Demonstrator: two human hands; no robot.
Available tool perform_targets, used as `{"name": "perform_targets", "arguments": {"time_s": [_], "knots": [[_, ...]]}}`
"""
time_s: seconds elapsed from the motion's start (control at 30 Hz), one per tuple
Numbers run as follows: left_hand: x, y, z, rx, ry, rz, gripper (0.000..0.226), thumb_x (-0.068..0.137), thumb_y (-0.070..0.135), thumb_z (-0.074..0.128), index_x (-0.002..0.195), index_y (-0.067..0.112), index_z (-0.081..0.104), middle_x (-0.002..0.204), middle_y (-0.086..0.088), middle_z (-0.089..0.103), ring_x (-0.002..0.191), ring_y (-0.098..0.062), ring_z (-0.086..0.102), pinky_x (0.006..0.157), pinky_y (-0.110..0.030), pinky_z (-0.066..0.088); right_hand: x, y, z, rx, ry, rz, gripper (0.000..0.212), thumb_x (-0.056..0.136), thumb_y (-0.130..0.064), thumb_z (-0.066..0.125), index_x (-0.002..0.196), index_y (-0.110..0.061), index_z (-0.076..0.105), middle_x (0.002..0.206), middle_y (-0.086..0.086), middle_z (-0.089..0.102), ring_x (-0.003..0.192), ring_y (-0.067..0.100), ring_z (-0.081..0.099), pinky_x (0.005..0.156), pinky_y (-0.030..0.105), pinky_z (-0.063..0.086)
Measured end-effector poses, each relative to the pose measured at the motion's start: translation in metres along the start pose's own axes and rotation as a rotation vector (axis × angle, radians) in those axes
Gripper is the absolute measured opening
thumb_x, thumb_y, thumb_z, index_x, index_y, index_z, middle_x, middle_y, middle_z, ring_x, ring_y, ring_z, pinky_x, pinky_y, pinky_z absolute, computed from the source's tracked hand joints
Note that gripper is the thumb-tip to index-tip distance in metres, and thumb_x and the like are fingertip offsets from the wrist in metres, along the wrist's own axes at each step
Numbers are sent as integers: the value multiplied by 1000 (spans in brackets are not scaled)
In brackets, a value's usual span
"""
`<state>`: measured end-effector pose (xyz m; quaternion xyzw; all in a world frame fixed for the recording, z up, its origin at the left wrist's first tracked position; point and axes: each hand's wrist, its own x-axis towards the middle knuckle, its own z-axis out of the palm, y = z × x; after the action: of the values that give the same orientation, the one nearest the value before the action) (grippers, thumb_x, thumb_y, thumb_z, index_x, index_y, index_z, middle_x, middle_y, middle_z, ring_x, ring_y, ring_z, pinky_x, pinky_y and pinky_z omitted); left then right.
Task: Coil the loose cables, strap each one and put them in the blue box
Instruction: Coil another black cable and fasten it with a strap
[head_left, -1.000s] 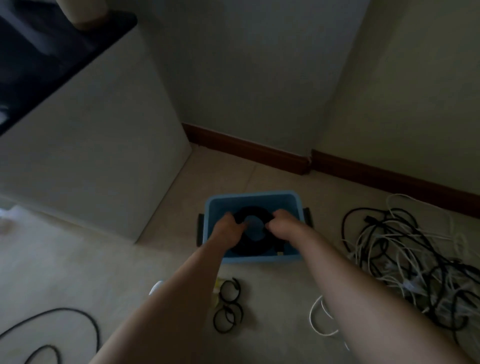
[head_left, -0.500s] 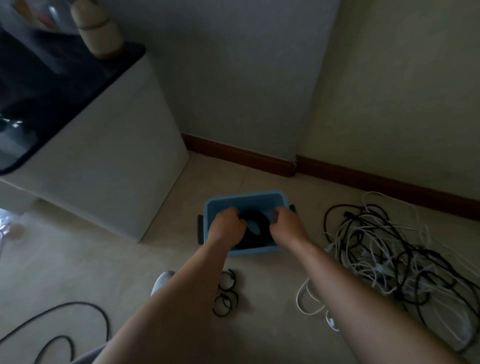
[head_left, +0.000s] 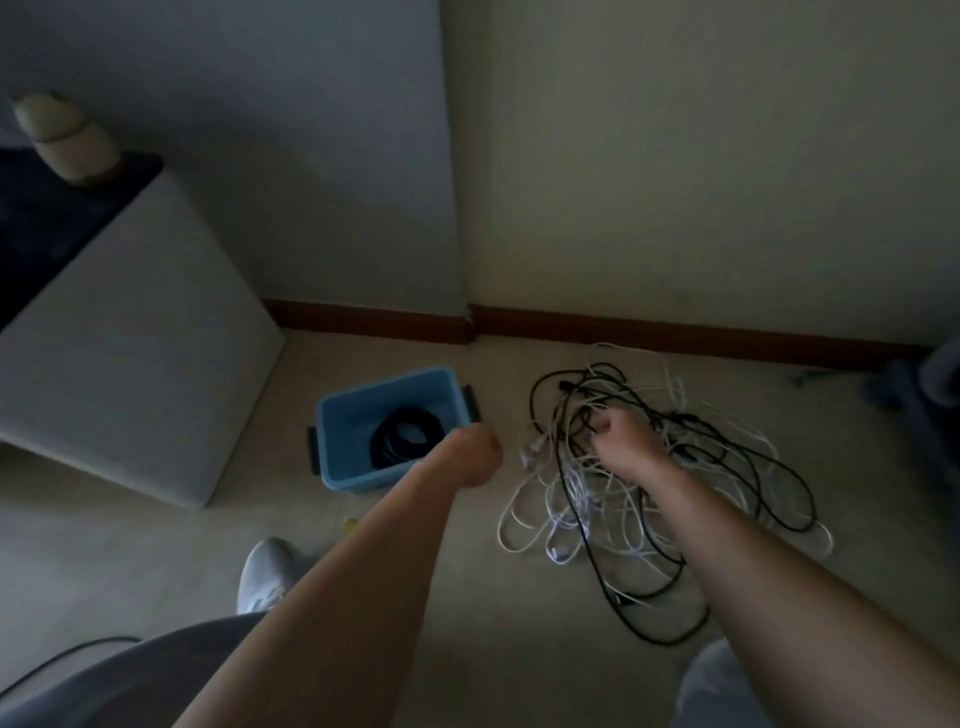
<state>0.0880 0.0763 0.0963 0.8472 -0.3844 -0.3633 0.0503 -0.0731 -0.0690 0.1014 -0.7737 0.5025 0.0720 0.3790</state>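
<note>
Head view: the blue box (head_left: 337, 415) stands on the pale floor (head_left: 130, 545), black handles at its two ends. A coiled black cable (head_left: 408, 441) lies on the bottom of the box, toward its right end.

The left hand (head_left: 475, 454) hangs over the box's near right corner. Its fingers are curled into a fist with nothing seen in them, and its forearm covers part of the near wall.

To the right of the box, apart from it, lies a tangle of loose cables (head_left: 727, 467), white and black strands crossing one another. The right hand (head_left: 621, 441) rests on the side of the heap nearer the box, its fingers curled down into the strands and gripping them. Which strand it has is hidden by the hand.

Left of the box stands a white cabinet (head_left: 130, 364) with a dark top, and a pale jar (head_left: 62, 140) sits on it. Behind the box a brown baseboard (head_left: 675, 332) runs along the foot of the wall.

Nearer the person than the box are a small yellow object (head_left: 349, 525), too small to name, and a grey shoe (head_left: 265, 571). Farther left a lone black cable (head_left: 67, 654) crosses the floor. Far right of the box, past the heap, a dark blue shape (head_left: 930, 405) is cut off by the frame edge.
</note>
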Motion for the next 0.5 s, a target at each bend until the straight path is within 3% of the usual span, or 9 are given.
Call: {"name": "perform_targets", "arguments": {"time_s": [0.2,0.27,0.33,0.37,0.43,0.5], "knots": [[23,31,52,125,-82,114,36,101,16,44,133,15,62,143,-8,55,128,-25,54,106,-31,40,9,77,13,17,-15,117,27,97,-11,54,121,-13,67,123,14,67,114,33,62,83,30,46],[37,33,74,69,-99,103,37,98,11,48,130,22,63,143,-4,54,125,-22,55,101,-25,41,18,98,30,32,-78,133,18,94,-10,57,98,-20,72,107,13,71,103,33,65,82,34,49],[48,33,92,6,-123,102,42,96,4,47,128,25,63,134,-7,60,115,-23,60,88,-21,46,26,115,51,55,-149,146,28,89,-6,57,74,-26,70,84,7,68,84,28,64,78,38,52],[55,34,101,-9,-145,108,44,95,0,46,129,23,62,123,-7,64,107,-24,63,80,-18,48,31,122,63,52,-186,147,30,90,-6,55,76,-28,72,83,5,66,82,27,62,77,35,52],[66,34,115,-21,-168,108,48,93,-4,46,132,20,60,101,-4,65,91,-24,62,81,-24,54,35,126,84,6,-253,138,27,96,-7,50,105,-18,73,107,12,67,101,30,63,85,31,50],[76,35,125,17,-203,100,56,91,-3,46,139,24,53,117,-7,63,101,-23,62,91,-32,52,35,126,103,-72,-253,95,30,98,-8,47,122,-5,65,126,16,63,118,31,59,96,31,48]]}}
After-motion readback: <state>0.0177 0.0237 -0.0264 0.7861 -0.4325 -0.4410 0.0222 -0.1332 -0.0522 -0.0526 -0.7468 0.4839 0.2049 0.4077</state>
